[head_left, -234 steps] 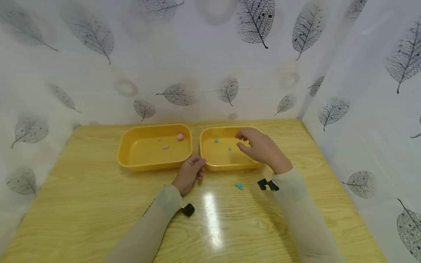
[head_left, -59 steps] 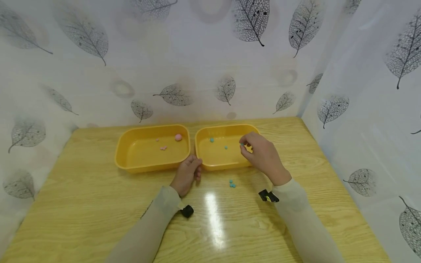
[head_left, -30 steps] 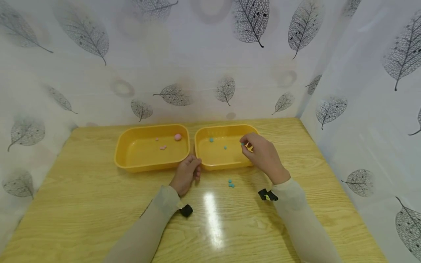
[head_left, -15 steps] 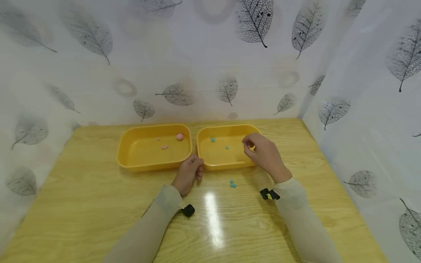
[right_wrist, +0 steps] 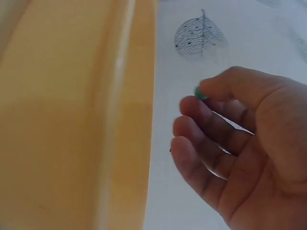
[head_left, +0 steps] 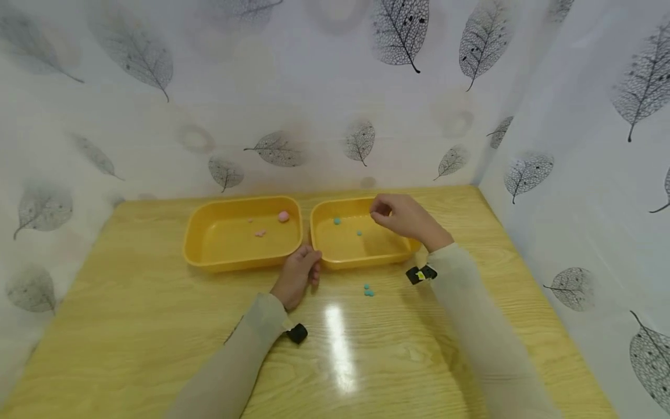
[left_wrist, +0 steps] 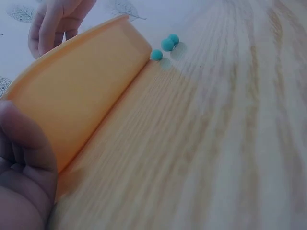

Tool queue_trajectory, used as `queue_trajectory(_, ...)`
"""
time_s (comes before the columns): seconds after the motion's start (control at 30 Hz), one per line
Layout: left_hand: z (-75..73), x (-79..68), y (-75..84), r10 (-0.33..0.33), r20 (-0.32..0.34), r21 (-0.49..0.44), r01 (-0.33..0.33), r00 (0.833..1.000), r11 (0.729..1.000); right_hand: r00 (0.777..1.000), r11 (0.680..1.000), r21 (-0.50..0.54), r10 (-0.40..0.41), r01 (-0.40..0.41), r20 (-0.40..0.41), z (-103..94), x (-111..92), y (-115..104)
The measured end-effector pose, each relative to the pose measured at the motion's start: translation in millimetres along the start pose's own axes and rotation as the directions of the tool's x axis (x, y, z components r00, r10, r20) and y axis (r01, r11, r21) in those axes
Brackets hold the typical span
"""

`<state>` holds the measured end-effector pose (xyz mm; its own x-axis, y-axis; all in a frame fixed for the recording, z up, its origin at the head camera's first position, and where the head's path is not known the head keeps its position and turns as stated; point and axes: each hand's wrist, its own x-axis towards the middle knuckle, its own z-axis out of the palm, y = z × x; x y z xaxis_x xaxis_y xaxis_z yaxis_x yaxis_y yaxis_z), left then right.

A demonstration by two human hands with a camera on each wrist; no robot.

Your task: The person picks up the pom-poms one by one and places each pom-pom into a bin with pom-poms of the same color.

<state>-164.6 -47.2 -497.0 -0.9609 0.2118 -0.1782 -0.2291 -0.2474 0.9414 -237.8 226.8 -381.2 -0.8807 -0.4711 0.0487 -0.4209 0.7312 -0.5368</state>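
Observation:
My right hand (head_left: 405,220) is held over the right part of the right yellow tray (head_left: 361,263). Between its thumb and index fingertip it pinches a small teal bead (right_wrist: 198,92), seen in the right wrist view. My left hand (head_left: 296,276) holds the tray's near left corner, the thumb at the rim and the other fingers curled. Inside that tray lie a larger teal ball (head_left: 337,221) and a smaller teal bead (head_left: 359,233). On the table in front of it sit three teal beads (left_wrist: 167,44), two of them touching.
Left of this tray stands a second yellow tray (head_left: 230,267), with a pink ball (head_left: 283,216), a cluster of pink beads (head_left: 260,233) and a tiny pink bead (head_left: 250,220). Behind the wooden table (head_left: 157,331) hangs a leaf-patterned curtain (head_left: 314,105).
Over the last half second my right hand has risen and moved slightly back and left. Its fingers were apart in the oldest frame; now they pinch a teal bead. My left hand stays put.

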Motion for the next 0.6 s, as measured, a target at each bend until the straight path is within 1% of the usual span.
queue_trajectory(0.1, -0.3, 0.4, 1.1, -0.006, 0.0, 0.003, 0.006, 1.0, 1.0, 0.995, 1.0, -0.023, 0.015, -0.013, 0.1, -5.9, 15.8, 1.7)
queue_trajectory(0.23, -1.8, 0.8, 1.4, -0.002, -0.015, -0.002, 0.002, 1.0, 1.0, 0.978, 0.996, -0.09, 0.0, 0.019, 0.209, -5.7, 42.1, 3.9)
queue_trajectory(0.33, -1.8, 1.0, 1.9, 0.0, -0.013, 0.0, 0.0, 1.0, 1.0, 0.961, 0.986, -0.16, -0.002, 0.048, 0.276, -5.1, 58.0, 1.7)
queue_trajectory(0.43, -1.2, 0.7, 1.9, -0.003, -0.005, 0.001, 0.003, 1.0, 1.0, 0.941, 0.973, -0.227, 0.033, 0.047, 0.336, -3.4, 69.7, -2.6)
queue_trajectory(0.5, -0.6, 0.5, 1.5, -0.005, -0.004, 0.001, 0.005, 1.0, 1.0, 0.923, 0.963, -0.266, 0.056, 0.051, 0.38, -1.2, 75.9, -6.3)
queue_trajectory(0.6, 0.8, 0.4, 0.6, 0.0, -0.005, 0.001, 0.0, 1.0, 1.0, 0.888, 0.949, -0.304, 0.068, 0.083, 0.455, 4.4, 84.0, -11.6)
